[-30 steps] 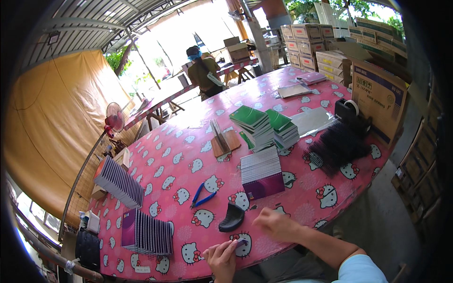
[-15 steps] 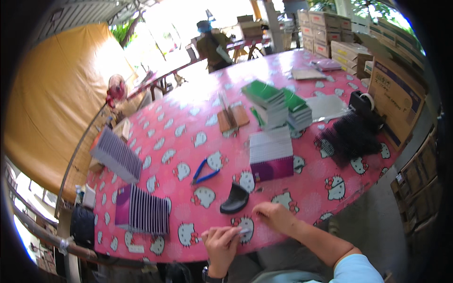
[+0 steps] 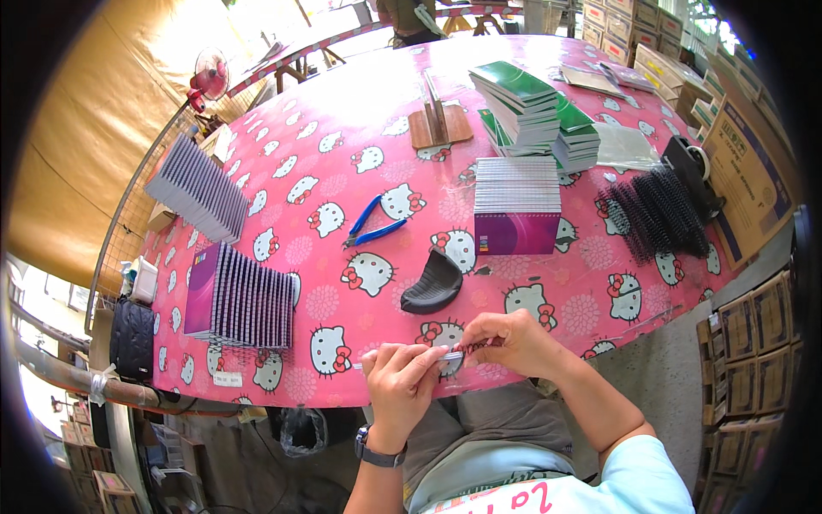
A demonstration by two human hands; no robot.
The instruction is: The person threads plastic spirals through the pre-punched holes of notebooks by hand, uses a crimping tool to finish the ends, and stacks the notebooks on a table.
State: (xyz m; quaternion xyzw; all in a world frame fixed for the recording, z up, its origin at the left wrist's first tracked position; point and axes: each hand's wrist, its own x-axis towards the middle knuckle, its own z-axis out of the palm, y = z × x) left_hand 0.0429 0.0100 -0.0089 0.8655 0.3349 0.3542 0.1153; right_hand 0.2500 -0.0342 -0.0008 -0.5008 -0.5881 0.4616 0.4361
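Note:
My left hand (image 3: 400, 384) and my right hand (image 3: 507, 341) meet at the near edge of the pink cartoon-print table (image 3: 342, 154). Together they pinch a thin, pale strip (image 3: 452, 355) stretched between the fingertips. Just beyond the hands lies a black curved pad (image 3: 432, 285). Blue-handled pliers (image 3: 374, 222) rest further out on the cloth. A stack of spiral notebooks with a purple cover (image 3: 516, 206) stands to the right of the pliers.
Purple-backed notebooks stand in rows at left (image 3: 244, 295) and far left (image 3: 199, 187). Green book stacks (image 3: 535, 110), a wooden stand (image 3: 438, 122), black binding coils (image 3: 655, 210) and a tape dispenser (image 3: 693, 171) sit further back. Cardboard boxes (image 3: 749, 154) line the right. A red fan (image 3: 208, 81) stands beyond the table.
The view has tipped down and come closer to the table. My hands, apart a second ago, have come together on the thin strip at the near edge.

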